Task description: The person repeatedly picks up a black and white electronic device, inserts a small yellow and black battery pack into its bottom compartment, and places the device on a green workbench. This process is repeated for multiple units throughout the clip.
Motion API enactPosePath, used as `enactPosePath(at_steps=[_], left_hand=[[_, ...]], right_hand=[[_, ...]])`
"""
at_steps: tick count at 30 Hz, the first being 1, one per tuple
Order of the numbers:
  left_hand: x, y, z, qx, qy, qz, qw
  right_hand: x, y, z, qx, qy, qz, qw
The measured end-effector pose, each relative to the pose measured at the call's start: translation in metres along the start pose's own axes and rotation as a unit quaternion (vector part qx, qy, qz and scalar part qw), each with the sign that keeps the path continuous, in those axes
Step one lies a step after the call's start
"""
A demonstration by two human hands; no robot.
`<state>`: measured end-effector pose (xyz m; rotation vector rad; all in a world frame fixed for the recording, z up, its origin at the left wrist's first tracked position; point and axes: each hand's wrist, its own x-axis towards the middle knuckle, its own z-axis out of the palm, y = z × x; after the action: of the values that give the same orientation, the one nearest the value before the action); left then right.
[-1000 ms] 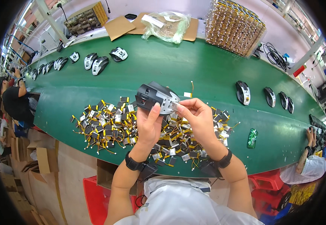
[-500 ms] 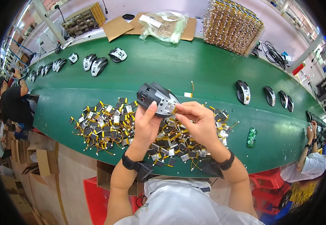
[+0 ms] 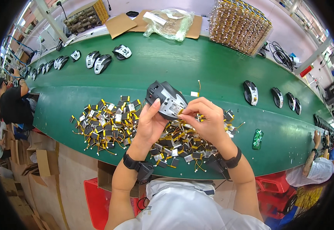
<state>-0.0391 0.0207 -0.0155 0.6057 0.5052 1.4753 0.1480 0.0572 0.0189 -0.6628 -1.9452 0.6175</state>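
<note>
My left hand (image 3: 150, 124) grips a grey-and-black computer mouse (image 3: 162, 95), thumb on its upper side, tilted above the bench. At the mouse's open compartment, my right hand (image 3: 207, 119) pinches a small silver battery (image 3: 180, 110) with yellow tape, seated partly in the recess; my fingertips hide some of it. Below both hands spreads a heap of small wired batteries (image 3: 111, 122), silver and dark with yellow tape. A single battery (image 3: 194, 94) with its lead upright lies just beyond the heap.
More mice stand on the green bench (image 3: 167, 61), at far left (image 3: 102, 64) and right (image 3: 250, 92). A green circuit board (image 3: 257, 139) lies right of the heap. Behind are cardboard, a plastic bag (image 3: 170, 23) and a tall stack of batteries (image 3: 238, 28). Co-workers sit at both ends.
Both hands and the mouse have shifted slightly right in the view, and the mouse has turned a little. My right fingertips remain at its compartment.
</note>
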Motion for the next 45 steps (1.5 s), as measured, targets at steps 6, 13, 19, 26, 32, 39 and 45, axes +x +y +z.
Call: enactPosePath(at_steps=[6,13,19,26,32,39,45], left_hand=[[-0.002,0.001,-0.001,0.005,0.008,-0.057,0.998],[-0.002,0.002,0.003,0.053,0.013,-0.027,0.998],[0.000,0.000,-0.006,0.012,0.063,-0.030,0.997],[0.002,0.006,-0.010,-0.037,0.108,-0.042,0.993],[0.000,0.007,-0.012,-0.063,0.099,-0.046,0.992],[-0.004,0.005,-0.003,0.014,0.102,-0.002,0.995],[-0.001,0.004,-0.006,0.045,0.100,0.011,0.994]], right_hand=[[0.006,-0.003,-0.003,0.026,-0.029,0.069,0.997],[-0.003,0.009,0.003,0.019,-0.035,0.028,0.999],[-0.009,0.012,0.018,-0.116,0.005,-0.125,0.985],[-0.011,0.008,0.024,-0.251,0.011,-0.204,0.946],[-0.014,0.011,0.024,-0.225,0.015,-0.222,0.949],[-0.015,0.005,0.027,-0.260,0.000,-0.172,0.950],[-0.014,0.004,0.017,-0.101,-0.079,-0.024,0.991]])
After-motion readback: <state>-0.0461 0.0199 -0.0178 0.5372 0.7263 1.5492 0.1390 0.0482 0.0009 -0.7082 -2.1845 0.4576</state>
